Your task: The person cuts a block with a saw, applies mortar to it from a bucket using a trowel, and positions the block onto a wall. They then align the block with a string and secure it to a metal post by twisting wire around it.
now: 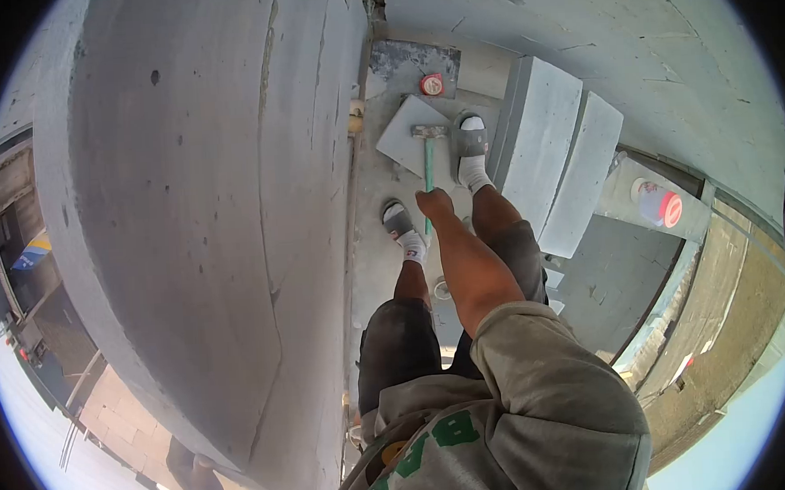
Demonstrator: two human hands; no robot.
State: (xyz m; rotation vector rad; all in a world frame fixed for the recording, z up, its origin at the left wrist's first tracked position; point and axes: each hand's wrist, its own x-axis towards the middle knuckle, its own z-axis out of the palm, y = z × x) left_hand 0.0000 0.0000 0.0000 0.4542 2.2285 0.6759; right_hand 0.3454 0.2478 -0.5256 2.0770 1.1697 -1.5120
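Note:
My right hand (435,204) is wrapped round the green handle of a hammer (429,165). The hammer's blocky metal head (429,131) points away from me, over a square pale slab (412,136) lying on the floor between my feet. Contact between head and slab cannot be made out. At the lower left, part of an arm, seemingly my left, shows beyond the tall grey block wall (187,211); its fingers cannot be made out. A red tape measure (431,84) lies past the slab, on a dark-stained board (392,66).
Two pale blocks (538,140) stand close by my right foot (471,143). My left foot (398,220) is near the wall's base. A clear container with a red lid (670,210) sits on a ledge at the right. Another grey wall (666,44) rises at the upper right.

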